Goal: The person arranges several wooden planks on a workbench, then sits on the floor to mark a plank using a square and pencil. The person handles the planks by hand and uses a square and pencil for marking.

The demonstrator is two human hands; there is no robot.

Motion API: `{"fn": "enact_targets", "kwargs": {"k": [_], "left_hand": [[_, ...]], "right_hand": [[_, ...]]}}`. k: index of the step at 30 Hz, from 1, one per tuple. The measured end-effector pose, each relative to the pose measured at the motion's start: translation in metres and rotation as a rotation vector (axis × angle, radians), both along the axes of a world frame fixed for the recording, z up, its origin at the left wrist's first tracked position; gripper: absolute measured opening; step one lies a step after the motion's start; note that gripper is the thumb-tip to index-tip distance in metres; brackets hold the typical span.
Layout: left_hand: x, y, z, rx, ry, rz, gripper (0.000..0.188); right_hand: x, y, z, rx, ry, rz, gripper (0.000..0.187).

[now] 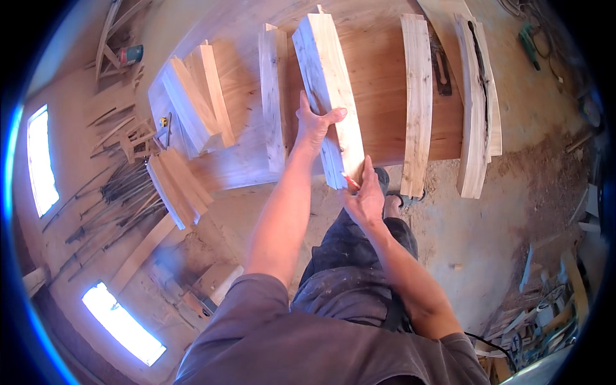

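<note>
A thick pale wooden beam [330, 64] slants up over the work table, its near end toward me. My left hand [316, 125] grips it around the middle, thumb across the upper face and fingers down the left side. At the near end, my right hand [366, 199] holds a slim red pencil [350, 181] against the wood, with one finger stretched along the beam's right edge. The pencil's tip is too small to make out. Just left of the beam lies another pale timber [273, 96], and a third timber [417, 102] lies to the right.
The brown wooden table top [378, 96] carries more timbers at left and a cracked timber [475, 109] at right. A dark metal tool [441, 67] lies between the right timbers. Beyond are a green power tool [529, 45], rods [122, 183] and an offcut heap [545, 321].
</note>
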State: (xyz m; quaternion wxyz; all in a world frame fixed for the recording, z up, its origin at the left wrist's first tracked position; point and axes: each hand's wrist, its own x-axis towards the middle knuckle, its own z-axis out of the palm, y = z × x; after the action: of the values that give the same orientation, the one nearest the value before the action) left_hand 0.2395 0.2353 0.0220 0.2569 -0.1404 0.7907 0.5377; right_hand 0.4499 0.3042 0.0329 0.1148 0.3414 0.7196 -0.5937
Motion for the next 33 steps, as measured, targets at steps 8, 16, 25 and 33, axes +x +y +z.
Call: {"fn": "enact_targets", "kwargs": {"k": [8,16,25,33], "left_hand": [[0.067,-0.014,0.000,-0.123,-0.144,0.108,0.119],[0.158,-0.036,-0.030,0.409,-0.509,0.482,0.073],[0.174,-0.007,-0.003,-0.695,0.327,0.163,0.084],[0.179,-0.015,0.011,-0.631,0.412,0.132,0.088]], "right_hand": [[0.033,0.043,-0.034,-0.930,-0.077,-0.577,0.069],[0.035,0.036,-0.021,-1.037,-0.203,-0.931,0.038],[0.029,0.040,-0.009,-1.036,-0.161,-0.962,0.039],[0.032,0.035,-0.013,-1.047,-0.173,-0.896,0.035]]}}
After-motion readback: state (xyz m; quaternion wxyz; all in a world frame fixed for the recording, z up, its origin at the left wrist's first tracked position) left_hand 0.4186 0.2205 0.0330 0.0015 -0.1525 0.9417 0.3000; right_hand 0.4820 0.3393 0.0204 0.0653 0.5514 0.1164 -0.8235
